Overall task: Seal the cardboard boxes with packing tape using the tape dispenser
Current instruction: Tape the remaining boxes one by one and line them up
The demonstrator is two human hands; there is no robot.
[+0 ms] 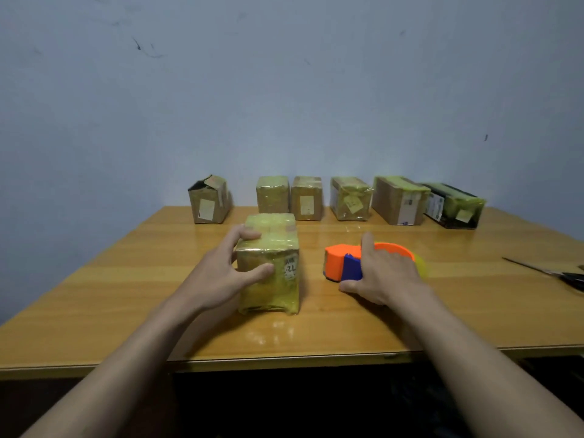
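1. The left hand is gripping the near box: its fingers are spreading over the top edge while the thumb is pressing on the front face. The box is standing upright on the bench, already looking wrapped in yellowish tape on the faces that show.

2. The right hand is lying over the tape dispenser, which is resting on the bench. Its fingers are draping over the orange frame with the thumb low at the near side; whether they are closing firmly or only resting, I cannot tell.

3. The dispenser is sitting just to the right of the left hand's fingers, near the box but apart from it.

4. Beyond both sets of fingers, a row of boxes is standing along the wall. The box at the left end is showing a lifted flap and appears unsealed; the others look taped.

5. Scissors are lying far to the right of the right hand's fingers.

6. Judgement: the near box seems finished, so this is likely a changeover between boxes.

7. The next move probably calls for setting this box aside, bringing the open-flapped one forward, closing its flap and lifting the dispenser to its seam.
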